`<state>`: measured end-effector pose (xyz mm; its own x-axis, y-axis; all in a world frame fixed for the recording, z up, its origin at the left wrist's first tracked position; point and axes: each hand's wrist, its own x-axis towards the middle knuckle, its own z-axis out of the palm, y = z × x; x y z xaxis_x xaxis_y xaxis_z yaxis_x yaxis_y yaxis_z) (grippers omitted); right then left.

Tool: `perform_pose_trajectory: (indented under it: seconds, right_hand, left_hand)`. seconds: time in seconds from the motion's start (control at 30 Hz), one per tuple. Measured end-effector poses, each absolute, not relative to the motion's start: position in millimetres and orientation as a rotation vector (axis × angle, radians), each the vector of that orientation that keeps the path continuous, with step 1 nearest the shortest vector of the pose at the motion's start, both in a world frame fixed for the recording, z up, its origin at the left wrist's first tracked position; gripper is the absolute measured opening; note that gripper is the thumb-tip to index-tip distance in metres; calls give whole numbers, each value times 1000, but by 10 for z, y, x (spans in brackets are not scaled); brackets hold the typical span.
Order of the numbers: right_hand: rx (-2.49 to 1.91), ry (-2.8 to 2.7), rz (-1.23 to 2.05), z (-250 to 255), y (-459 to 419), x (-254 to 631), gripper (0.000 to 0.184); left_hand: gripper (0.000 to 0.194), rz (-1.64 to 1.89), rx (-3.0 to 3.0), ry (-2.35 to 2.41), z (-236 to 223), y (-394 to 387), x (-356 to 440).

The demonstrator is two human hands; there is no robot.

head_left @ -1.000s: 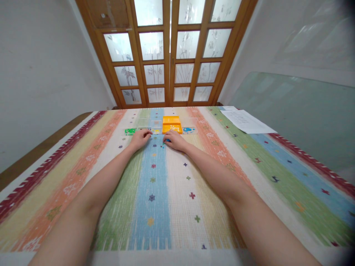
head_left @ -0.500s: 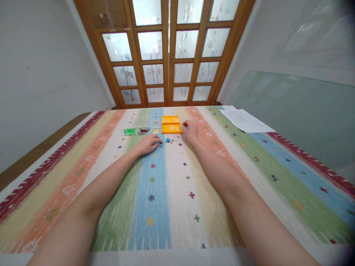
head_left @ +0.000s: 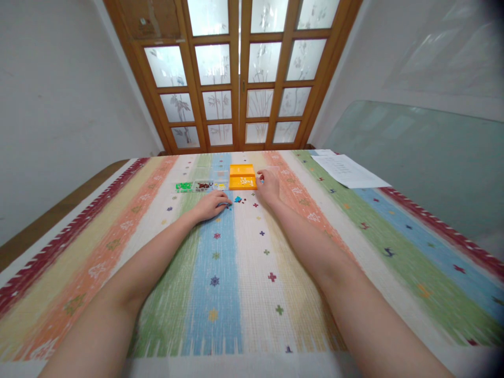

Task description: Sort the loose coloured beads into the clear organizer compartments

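An orange plastic case (head_left: 232, 183) lies open on the table, its lid half at the back and small white pieces (head_left: 248, 181) in its near half. Beside the case's right edge is my right hand (head_left: 270, 186), fingers curled in a pinch with a tiny blue piece barely showing in them. My left hand (head_left: 212, 206) rests on the cloth in front of a clear compartment box (head_left: 191, 190). Its fingertips are drawn together over small bits that I cannot make out. Several blue pieces (head_left: 238, 199) and tiny dark bits lie just right of those fingertips.
The clear box holds green pieces (head_left: 184, 186), dark brown pieces (head_left: 204, 186) and yellow pieces (head_left: 221, 185). White printed sheets (head_left: 346, 170) lie at the back right. A striped tablecloth (head_left: 255, 310) covers the table, and wooden glazed doors (head_left: 238, 94) stand behind it.
My right hand has shifted slightly left, closer to the orange case's right edge, and the blue piece shows less. My left hand has hardly moved.
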<state>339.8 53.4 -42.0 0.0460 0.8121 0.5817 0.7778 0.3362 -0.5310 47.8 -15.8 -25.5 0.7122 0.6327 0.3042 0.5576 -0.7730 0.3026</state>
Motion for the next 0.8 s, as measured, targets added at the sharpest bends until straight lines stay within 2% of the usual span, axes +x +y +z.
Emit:
perform_pose_trajectory:
  seconds: [0.33, 0.8]
  right_hand:
    - [-1404, -1783, 48, -419, 506, 3353, 28]
    - [-1328, -1888, 43, -454, 508, 3303, 27]
  left_hand:
    - [29, 593, 2760, 875, -278, -149, 493]
    - [19, 686, 2675, 1183, -353, -59, 402]
